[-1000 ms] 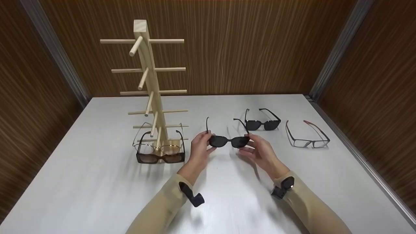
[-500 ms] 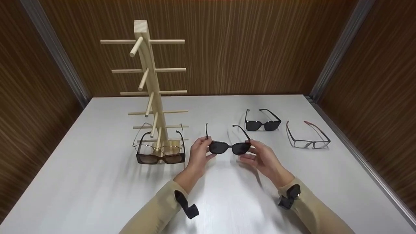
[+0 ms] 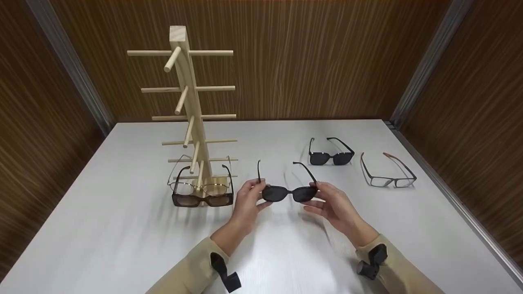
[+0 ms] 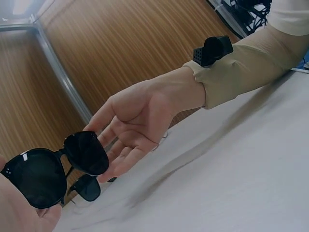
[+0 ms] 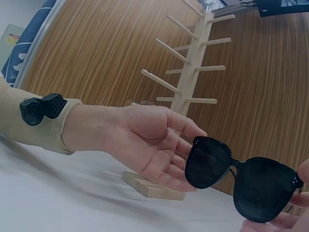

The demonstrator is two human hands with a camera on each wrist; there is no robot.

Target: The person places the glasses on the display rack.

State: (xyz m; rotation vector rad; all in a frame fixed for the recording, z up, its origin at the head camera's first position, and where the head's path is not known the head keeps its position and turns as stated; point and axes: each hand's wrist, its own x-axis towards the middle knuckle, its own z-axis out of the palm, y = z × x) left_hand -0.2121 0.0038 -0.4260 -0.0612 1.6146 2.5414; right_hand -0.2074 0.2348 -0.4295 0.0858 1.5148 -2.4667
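Black sunglasses (image 3: 275, 194) are held between both hands above the white table, lenses facing me and temples unfolded away. My left hand (image 3: 246, 204) pinches the frame's left end near the hinge; my right hand (image 3: 338, 207) pinches the right end the same way. Both wrist views show the dark lenses close up, with the far hand's fingers at the frame's outer edge. Left of my hands stands a wooden peg rack (image 3: 192, 94). On its lowest front pegs hang brown-tinted sunglasses (image 3: 202, 200) and thin gold-rimmed glasses (image 3: 215, 188).
Another pair of black sunglasses (image 3: 331, 158) lies unfolded behind my right hand. Further right are clear glasses (image 3: 393, 182) with red temple tips. Wood-grain panels (image 3: 306, 61) enclose the white table (image 3: 102, 245) at the back and sides.
Both hands have drawn the sunglasses back toward me and slightly down in the head view, keeping their grip. The rack and the other glasses have stayed in place.
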